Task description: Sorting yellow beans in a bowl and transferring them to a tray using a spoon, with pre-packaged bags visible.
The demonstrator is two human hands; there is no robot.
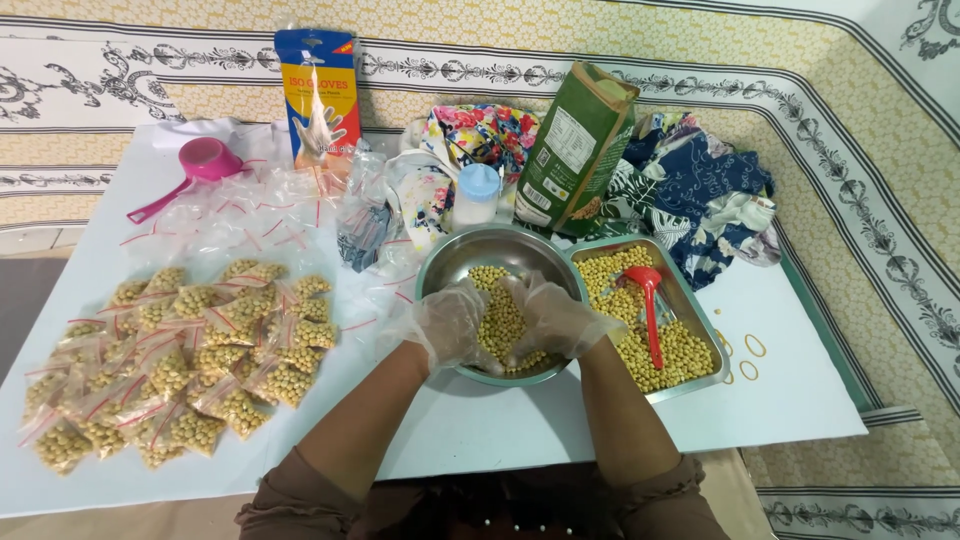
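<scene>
Both gloved hands, left hand [447, 325] and right hand [556, 318], cupped loosely around soybeans [500, 322] in the round steel bowl [447, 262], centre frame, sifting them; nothing clenched.

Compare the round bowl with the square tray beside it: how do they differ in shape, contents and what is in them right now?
The bowl is round and deep; the tray is rectangular and shallow. The bowl holds a smaller heap of pale beans, while the tray is spread nearly full. Both gloved hands, left hand and right hand, are in the bowl; only a red spoon lies in the tray. Both are shiny metal and hold the same beans.
</scene>
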